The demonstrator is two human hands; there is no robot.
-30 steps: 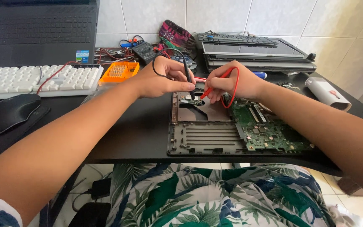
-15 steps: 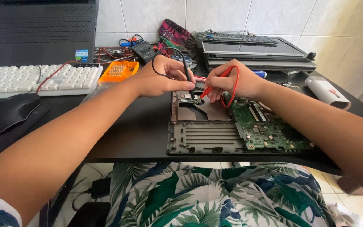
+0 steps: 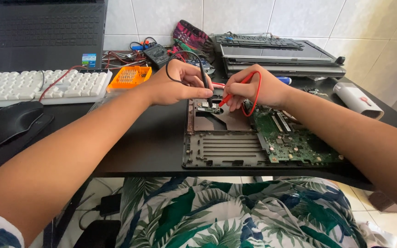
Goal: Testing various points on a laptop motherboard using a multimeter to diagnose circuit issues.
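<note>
Probing was the step in hand: on the opened laptop base point(image 3: 228, 138), the left hand point(image 3: 180, 82) pinched the black probe point(image 3: 205, 87) and the right hand point(image 3: 256, 89) the red probe point(image 3: 235, 94), both tips at its small rear board point(image 3: 209, 107). Next would call for steady tips; beyond lay the multimeter point(image 3: 156, 54).
</note>
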